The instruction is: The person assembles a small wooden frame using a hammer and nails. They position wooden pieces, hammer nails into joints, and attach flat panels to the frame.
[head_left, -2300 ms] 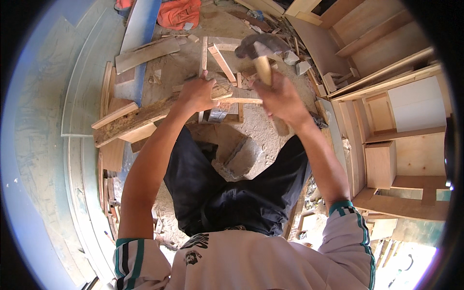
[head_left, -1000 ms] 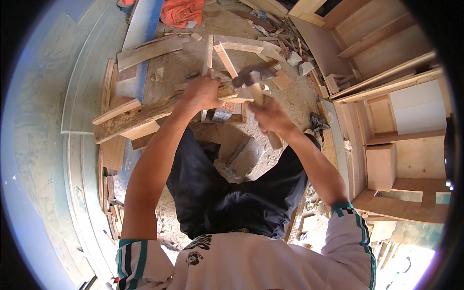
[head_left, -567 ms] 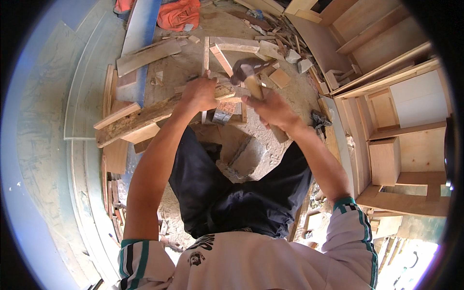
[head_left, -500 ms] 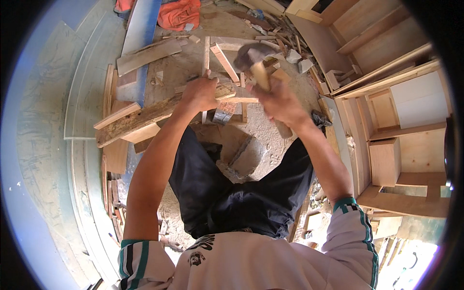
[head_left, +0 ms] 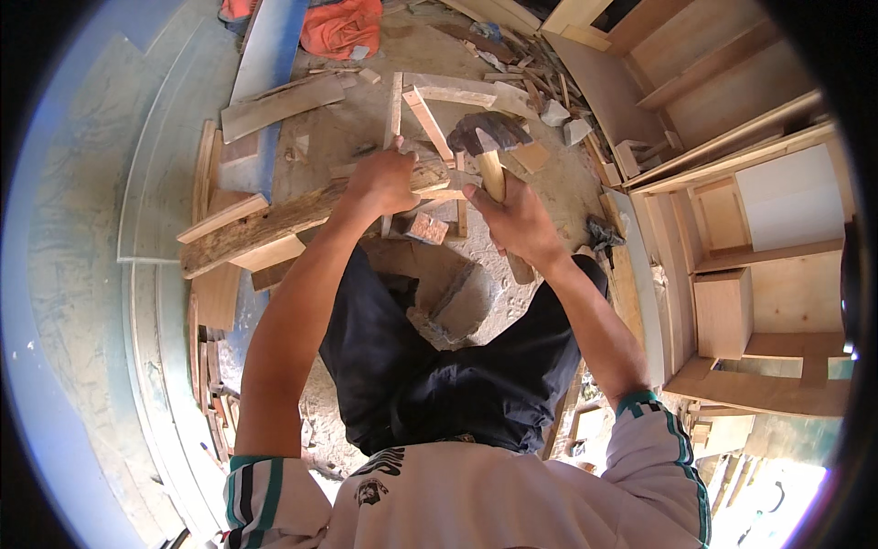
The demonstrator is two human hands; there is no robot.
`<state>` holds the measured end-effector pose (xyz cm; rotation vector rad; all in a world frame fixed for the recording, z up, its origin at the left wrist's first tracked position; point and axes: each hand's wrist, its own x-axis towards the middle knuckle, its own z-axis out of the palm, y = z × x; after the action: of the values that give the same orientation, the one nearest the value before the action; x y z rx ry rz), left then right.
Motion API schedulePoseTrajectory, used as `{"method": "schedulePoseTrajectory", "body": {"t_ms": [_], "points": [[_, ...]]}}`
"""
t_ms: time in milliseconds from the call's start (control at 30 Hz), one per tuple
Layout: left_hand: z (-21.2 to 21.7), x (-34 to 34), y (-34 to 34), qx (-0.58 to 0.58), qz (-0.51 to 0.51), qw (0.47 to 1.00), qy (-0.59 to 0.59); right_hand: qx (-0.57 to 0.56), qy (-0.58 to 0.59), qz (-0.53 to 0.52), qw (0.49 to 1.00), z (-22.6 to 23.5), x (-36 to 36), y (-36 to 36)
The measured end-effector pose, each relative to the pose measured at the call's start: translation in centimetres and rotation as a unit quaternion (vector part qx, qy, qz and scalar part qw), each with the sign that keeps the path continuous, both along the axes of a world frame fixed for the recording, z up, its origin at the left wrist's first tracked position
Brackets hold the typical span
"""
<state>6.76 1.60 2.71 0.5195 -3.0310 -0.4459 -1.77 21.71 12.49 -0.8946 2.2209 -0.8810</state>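
Well, hammer [head_left: 492, 165]: just past twelve o'clock from the middle of the view, its dark head uppermost, its pale wooden handle slanting down toward five; whether the head touches any wood I cannot tell.
Right hand [head_left: 519, 220]: at two o'clock, wrapped round the handle, fingers curled and pressed tight on it, thumb lying toward ten.
Left hand [head_left: 382, 179]: at eleven o'clock, back upward, over the inner part of the plank; one finger pokes up toward twelve beside the strip, the others are mostly out of sight, so I cannot tell whether they pinch anything.
Plank [head_left: 265, 234]: rough and brown, running from nine o'clock in under the left hand, its end showing just past the knuckles.
Strip [head_left: 395, 105]: pale wood, reaching from the left hand toward twelve, a crosspiece [head_left: 457, 89] starting near its far end.
Stick [head_left: 427, 123]: slanting toward five, between strip and hammer head.
Block [head_left: 426, 228]: reddish, near the middle, below the hands.
Trousers [head_left: 457, 393]: dark, knees apart, at six o'clock.
Cloth [head_left: 340, 27]: orange, on the ground at eleven.
Cabinet [head_left: 759, 389]: bare wood, around three to four.
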Motion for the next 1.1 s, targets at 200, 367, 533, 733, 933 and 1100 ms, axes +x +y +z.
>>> {"method": "schedulePoseTrajectory", "body": {"t_ms": [200, 367, 533, 733, 933, 1100], "points": [[0.0, -0.3, -0.1, 0.003, -0.006, 1.000, -0.028, 0.021, -0.019, 0.001, 1.000, 1.8, -0.3, -0.5], [-0.8, 0.0, -0.2, 0.006, -0.009, 1.000, 0.018, -0.224, 0.056, -0.051, 0.972, 5.4, 0.2, -0.6], [0.0, -0.6, 0.2, 0.002, -0.006, 1.000, -0.026, 0.038, -0.024, -0.005, 0.999, -2.9, -1.0, 1.1], [-0.1, 0.0, -0.1, -0.011, -0.008, 1.000, -0.014, -0.031, -0.003, -0.012, 0.999, 0.5, -0.6, 1.0], [-0.3, -0.4, -0.3, 0.015, -0.006, 1.000, -0.025, 0.060, -0.011, 0.001, 0.998, 1.3, -0.9, 0.0], [0.1, 0.1, 0.2, 0.027, 0.007, 0.999, -0.034, -0.152, 0.079, -0.039, 0.984, 4.3, -0.2, -0.5]]}}
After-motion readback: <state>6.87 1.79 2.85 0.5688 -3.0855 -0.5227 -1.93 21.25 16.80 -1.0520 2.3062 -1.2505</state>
